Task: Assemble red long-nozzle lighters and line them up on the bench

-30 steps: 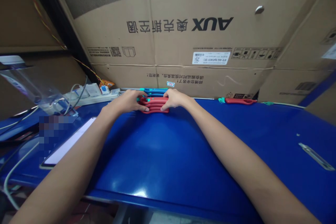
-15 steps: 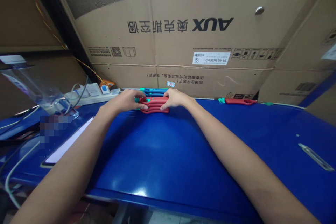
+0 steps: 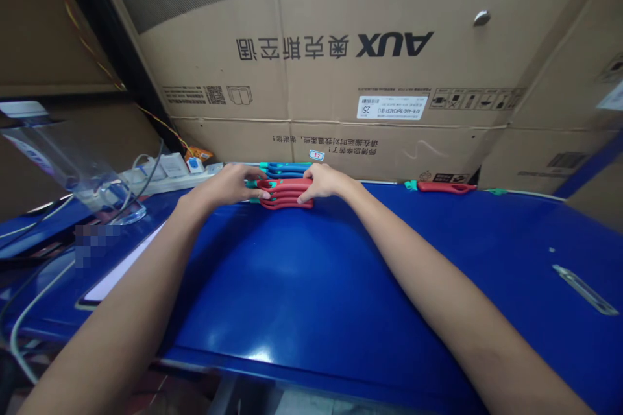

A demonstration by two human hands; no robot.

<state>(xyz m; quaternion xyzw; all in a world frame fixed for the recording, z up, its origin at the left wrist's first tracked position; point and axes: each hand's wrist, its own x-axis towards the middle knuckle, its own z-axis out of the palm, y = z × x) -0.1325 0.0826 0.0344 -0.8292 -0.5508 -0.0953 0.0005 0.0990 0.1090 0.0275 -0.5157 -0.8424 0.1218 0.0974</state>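
A stack of several red handles with green ends [image 3: 287, 194] lies at the back of the blue table, against the cardboard. Exactly what tools they are I cannot tell. My left hand [image 3: 233, 185] is closed about the stack's left end, its thumb at the front and its fingers partly hidden behind. At the right end my right hand [image 3: 324, 181] grips the same stack, thumb in front. Directly behind sits a similar stack of blue handles with green ends [image 3: 287, 168].
Farther right, one red handle with a green end [image 3: 446, 188] lies by the cardboard wall [image 3: 311, 97]. A clear narrow object [image 3: 585, 290] rests on the right of the table [image 3: 302, 298]. At left are a phone-like screen [image 3: 121, 272], a clear plastic bottle [image 3: 68, 162] and a power strip [image 3: 180, 183].
My left hand has shifted slightly left, uncovering a little more of the green ends. My right hand and the red stack look almost the same.
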